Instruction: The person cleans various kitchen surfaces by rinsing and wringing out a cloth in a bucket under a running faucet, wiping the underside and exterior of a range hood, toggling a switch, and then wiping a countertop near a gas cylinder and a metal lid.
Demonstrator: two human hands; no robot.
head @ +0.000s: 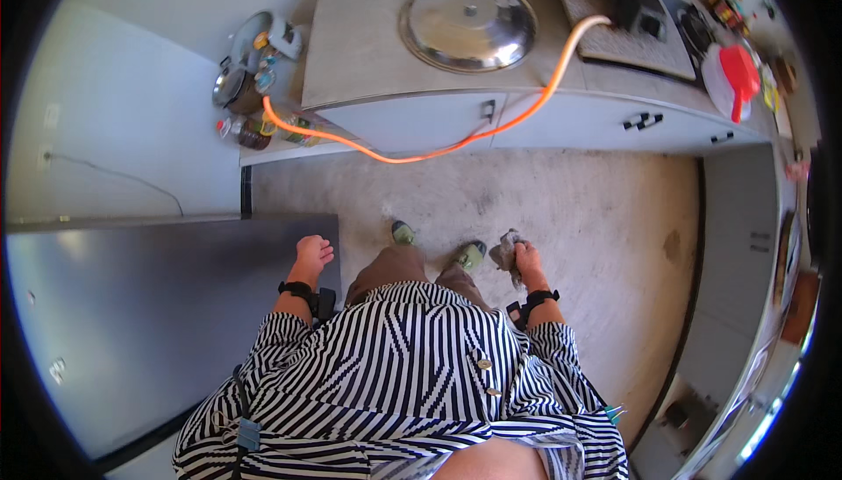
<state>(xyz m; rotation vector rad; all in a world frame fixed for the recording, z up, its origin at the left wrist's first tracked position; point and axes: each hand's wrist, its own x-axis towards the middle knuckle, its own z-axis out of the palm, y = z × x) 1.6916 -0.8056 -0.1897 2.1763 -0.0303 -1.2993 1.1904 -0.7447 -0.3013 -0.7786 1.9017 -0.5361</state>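
My right hand [528, 261] grips a crumpled grey cloth [505, 253], which hangs above the floor to the right of my feet. On the other side, my left hand [314, 255] is beside my body, over the edge of a dark, glossy panel [197, 282]. Its fingers are curled together, and nothing shows in them. Both wrists wear black straps with small devices. Ahead is a kitchen counter [358, 39] with a large, round metal lid [460, 32] on it. An orange hose [401, 159] droops across the counter's cabinet front, well beyond both hands.
At the left stand a gas cylinder [256, 39], a metal pot [233, 88] and an oil bottle [253, 134]. A gas stove [638, 39] and a red plastic scoop [738, 78] are at the right. Grey cabinets [737, 217] line the right side of the concrete floor [592, 217].
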